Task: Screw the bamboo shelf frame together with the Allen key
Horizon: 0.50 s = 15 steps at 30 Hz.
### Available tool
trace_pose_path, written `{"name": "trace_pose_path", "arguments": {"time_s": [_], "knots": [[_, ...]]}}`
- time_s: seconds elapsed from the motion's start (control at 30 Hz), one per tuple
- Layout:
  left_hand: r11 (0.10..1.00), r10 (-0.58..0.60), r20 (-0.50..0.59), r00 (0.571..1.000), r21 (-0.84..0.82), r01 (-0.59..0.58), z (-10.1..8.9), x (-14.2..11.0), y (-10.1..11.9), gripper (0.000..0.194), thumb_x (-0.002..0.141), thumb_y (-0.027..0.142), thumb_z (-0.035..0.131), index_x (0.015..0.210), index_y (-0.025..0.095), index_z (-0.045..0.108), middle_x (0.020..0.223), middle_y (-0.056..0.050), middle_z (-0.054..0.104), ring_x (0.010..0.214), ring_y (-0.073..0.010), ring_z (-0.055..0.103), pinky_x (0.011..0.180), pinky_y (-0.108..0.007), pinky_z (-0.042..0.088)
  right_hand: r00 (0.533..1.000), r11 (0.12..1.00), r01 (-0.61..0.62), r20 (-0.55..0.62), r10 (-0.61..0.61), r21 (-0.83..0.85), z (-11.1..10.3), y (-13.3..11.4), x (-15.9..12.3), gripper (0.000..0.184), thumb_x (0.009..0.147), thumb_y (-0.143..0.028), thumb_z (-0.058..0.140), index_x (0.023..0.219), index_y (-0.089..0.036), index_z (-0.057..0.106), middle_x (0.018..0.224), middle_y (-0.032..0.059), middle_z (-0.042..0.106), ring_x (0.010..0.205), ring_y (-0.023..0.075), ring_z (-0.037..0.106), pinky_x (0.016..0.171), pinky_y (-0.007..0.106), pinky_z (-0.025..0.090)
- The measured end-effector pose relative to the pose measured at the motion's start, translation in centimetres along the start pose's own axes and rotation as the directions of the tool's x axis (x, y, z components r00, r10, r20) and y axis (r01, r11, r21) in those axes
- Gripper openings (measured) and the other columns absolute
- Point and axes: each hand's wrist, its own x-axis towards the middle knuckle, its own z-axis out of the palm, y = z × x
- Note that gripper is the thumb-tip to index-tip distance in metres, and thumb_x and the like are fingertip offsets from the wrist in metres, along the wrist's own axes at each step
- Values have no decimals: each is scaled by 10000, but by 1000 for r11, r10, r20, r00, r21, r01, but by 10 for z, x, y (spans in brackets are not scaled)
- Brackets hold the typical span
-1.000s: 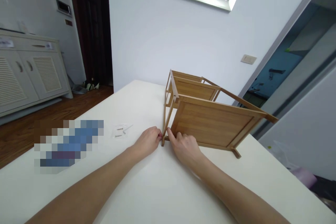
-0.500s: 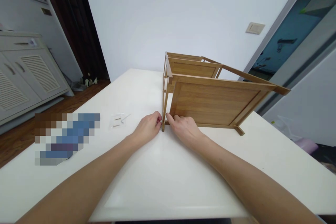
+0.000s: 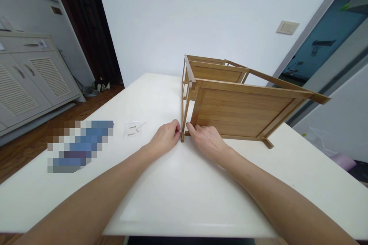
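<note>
A brown wooden shelf unit (image 3: 247,111) lies on its side on the white table (image 3: 166,195), with panels between slim rails. My left hand (image 3: 166,136) is beside the near end of its left rail (image 3: 184,124), finger and thumb pinched together against it. Whatever sits in that pinch is too small to make out. On the other side of the rail, my right hand (image 3: 207,138) grips the lower left corner of the near panel, its fingers partly hidden against the wood. To the left, a clear plastic bag (image 3: 132,129) holds a few screws and a hex key (image 3: 141,126).
A blurred-out blue item (image 3: 86,143) lies at the table's left side. Behind the table rises a white wall (image 3: 201,15) with a switch (image 3: 288,27). A louvred cabinet (image 3: 43,76) stands at the left, and an open doorway (image 3: 319,46) is at the right.
The whole view has shifted slightly, so things appear a little further right. Both hands keep their places at the shelf's corner, with hardly any visible movement.
</note>
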Motion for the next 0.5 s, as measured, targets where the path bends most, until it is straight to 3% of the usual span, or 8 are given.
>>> {"name": "trace_pose_path", "arguments": {"time_s": [0.5], "knots": [[991,-60,9,998,-116,60,1,3,-4,109,808,141,574,850,234,536,764,19,659,716,-161,624,646,-272,444,1000,1000,-1,-23,0,-28,3,0,1,279,917,-61,347,1149,-145,476,859,111,690,709,207,663,525,284,275]]}}
